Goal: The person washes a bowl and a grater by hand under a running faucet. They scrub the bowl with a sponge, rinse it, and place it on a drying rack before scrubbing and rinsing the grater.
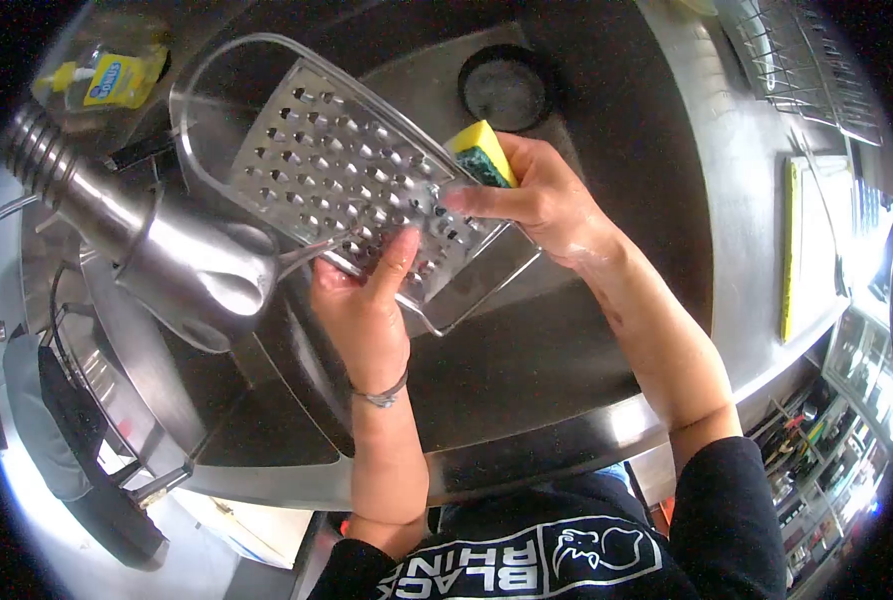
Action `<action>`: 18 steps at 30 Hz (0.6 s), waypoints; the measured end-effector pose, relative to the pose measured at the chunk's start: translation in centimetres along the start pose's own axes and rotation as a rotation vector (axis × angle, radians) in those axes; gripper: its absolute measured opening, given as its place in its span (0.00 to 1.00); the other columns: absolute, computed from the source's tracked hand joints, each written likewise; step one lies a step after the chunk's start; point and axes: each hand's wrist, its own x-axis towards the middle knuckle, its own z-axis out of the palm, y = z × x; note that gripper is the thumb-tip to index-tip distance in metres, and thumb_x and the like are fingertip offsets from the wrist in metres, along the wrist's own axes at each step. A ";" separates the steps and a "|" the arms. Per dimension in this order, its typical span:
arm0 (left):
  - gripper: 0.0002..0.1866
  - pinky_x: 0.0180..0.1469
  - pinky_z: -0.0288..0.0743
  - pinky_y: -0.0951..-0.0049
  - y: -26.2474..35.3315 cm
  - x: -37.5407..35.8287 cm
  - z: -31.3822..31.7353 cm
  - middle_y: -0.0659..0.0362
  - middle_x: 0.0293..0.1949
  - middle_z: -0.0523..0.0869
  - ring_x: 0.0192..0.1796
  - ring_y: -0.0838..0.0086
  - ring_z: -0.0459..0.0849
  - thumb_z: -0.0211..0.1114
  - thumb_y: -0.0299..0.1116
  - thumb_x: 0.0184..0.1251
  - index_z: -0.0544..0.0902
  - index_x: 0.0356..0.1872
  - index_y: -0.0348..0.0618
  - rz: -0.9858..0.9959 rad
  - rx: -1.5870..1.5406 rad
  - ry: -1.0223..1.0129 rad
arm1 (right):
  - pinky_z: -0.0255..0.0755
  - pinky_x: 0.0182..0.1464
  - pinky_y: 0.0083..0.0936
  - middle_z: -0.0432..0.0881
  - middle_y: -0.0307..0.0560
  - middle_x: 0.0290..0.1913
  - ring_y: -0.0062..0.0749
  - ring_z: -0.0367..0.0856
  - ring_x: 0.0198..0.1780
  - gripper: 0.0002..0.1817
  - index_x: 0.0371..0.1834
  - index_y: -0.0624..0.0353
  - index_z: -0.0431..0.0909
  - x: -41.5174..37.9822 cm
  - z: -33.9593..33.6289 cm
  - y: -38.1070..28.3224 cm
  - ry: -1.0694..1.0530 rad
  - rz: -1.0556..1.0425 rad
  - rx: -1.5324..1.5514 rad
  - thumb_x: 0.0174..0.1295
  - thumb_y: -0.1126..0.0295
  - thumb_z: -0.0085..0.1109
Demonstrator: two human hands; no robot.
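Note:
A flat metal grater [327, 160] with a looped wire frame is held tilted above the sink. My left hand [365, 305] grips its lower edge, thumb on the perforated face and fingers behind. At the grater's right side, my right hand [542, 195] is closed around a yellow and green sponge [485, 155]. The right thumb lies over the grater's face, and the other fingers are partly hidden behind. Just left of my left hand, the metal faucet head [202, 270] points at the grater, with a thin stream of water reaching it.
In the sink basin [627, 190] sits a round dark pan [507, 88]. A dish soap bottle [112, 80] stands at the upper left. To the right are a wire rack [807, 75] and a white board with a yellow edge [817, 245]. The sink's front rim [527, 455] runs before me.

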 end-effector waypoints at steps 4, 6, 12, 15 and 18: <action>0.05 0.32 0.71 0.81 -0.7 0.0 -0.6 0.61 0.30 0.84 0.31 0.84 0.79 0.67 0.26 0.57 0.82 0.30 0.34 0.242 0.237 0.227 | 0.68 0.40 0.17 0.81 0.37 0.34 0.18 0.75 0.35 0.15 0.40 0.64 0.76 -0.2 -0.2 -0.6 -0.077 0.019 -0.005 0.51 0.71 0.66; 0.08 0.31 0.69 0.82 -0.6 -0.3 -0.9 0.62 0.28 0.84 0.28 0.84 0.77 0.67 0.29 0.58 0.82 0.29 0.33 0.230 0.264 0.244 | 0.68 0.42 0.17 0.81 0.38 0.35 0.19 0.76 0.37 0.16 0.42 0.65 0.76 -0.2 -0.1 -0.7 -0.104 0.046 -0.019 0.50 0.73 0.66; 0.08 0.31 0.68 0.82 -0.1 -0.1 -0.8 0.63 0.27 0.83 0.28 0.84 0.76 0.65 0.31 0.60 0.82 0.29 0.34 0.194 0.225 0.177 | 0.68 0.41 0.16 0.81 0.38 0.35 0.18 0.76 0.36 0.16 0.41 0.65 0.76 -0.3 0.1 -1.0 -0.101 0.057 0.038 0.51 0.71 0.66; 0.08 0.33 0.70 0.81 -1.0 0.2 -1.0 0.61 0.30 0.83 0.31 0.82 0.77 0.64 0.30 0.61 0.81 0.31 0.34 0.194 0.162 0.153 | 0.68 0.40 0.17 0.82 0.37 0.33 0.16 0.75 0.34 0.12 0.38 0.63 0.78 -0.1 0.4 -0.7 -0.044 -0.016 -0.047 0.56 0.67 0.64; 0.09 0.38 0.73 0.75 -0.6 0.1 -1.0 0.59 0.37 0.82 0.36 0.77 0.79 0.63 0.31 0.61 0.79 0.38 0.36 0.168 0.010 0.175 | 0.70 0.36 0.17 0.81 0.37 0.31 0.16 0.76 0.33 0.12 0.37 0.63 0.78 0.4 0.1 -0.1 0.159 -0.005 0.029 0.61 0.64 0.58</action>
